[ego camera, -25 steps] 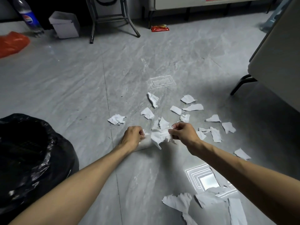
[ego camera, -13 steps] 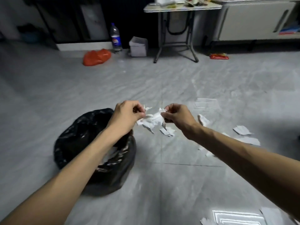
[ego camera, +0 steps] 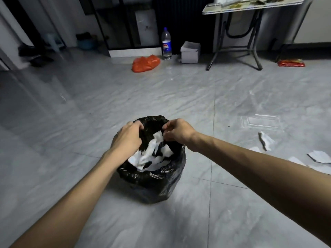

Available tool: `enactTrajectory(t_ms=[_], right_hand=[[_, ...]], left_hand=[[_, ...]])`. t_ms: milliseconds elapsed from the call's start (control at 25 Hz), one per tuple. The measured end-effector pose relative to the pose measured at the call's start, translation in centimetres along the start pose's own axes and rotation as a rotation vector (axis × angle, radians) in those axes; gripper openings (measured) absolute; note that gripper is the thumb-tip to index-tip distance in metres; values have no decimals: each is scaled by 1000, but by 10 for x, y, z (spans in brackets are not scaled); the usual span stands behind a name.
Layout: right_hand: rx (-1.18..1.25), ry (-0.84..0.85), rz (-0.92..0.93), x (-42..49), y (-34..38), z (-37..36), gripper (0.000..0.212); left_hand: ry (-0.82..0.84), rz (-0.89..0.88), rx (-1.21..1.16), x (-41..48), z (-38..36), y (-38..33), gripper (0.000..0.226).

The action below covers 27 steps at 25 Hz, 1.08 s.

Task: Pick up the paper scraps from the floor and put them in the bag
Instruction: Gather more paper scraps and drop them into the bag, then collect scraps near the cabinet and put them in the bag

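Head view: the paper scraps (ego camera: 152,154) you are dealing with lie white and crumpled inside the open mouth of the black bag (ego camera: 152,185), which stands on the floor (ego camera: 179,97) directly in front of you. Your left hand (ego camera: 128,136) is over the left side of the opening and your right hand (ego camera: 177,130) over the far right rim; the fingers of both are curled inward. Those of the right hand appear to pinch a white scrap at the rim, while I cannot tell whether the left hand's fingers grip paper, plastic or nothing. To do this step well, I judge you should lower both hands a little inside the mouth before you let go, so light pieces drop onto the pile and do not flutter over the edge. Spread the fingers fully and check that nothing clings to your palms. Keep the soft rim from folding shut as you withdraw. The task is not finished: more loose scraps (ego camera: 266,140) lie on the floor well to your right, apart from the bag. Far behind stand an orange bag (ego camera: 146,63), a bottle (ego camera: 166,44) and a white box (ego camera: 190,51).
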State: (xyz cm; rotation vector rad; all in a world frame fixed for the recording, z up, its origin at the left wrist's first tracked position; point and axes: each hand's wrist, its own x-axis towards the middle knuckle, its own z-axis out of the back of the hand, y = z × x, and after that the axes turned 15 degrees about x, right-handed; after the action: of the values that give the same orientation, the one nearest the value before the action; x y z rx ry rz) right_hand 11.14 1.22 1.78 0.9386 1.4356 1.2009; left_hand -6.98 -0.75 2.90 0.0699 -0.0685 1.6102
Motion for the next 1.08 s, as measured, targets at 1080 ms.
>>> enactTrajectory(t_ms=[1080], right_hand=[[-960,-367,-968,-346,-253,262,60]], left_hand=[[718,-1249,110,-141,-127,-347,46]])
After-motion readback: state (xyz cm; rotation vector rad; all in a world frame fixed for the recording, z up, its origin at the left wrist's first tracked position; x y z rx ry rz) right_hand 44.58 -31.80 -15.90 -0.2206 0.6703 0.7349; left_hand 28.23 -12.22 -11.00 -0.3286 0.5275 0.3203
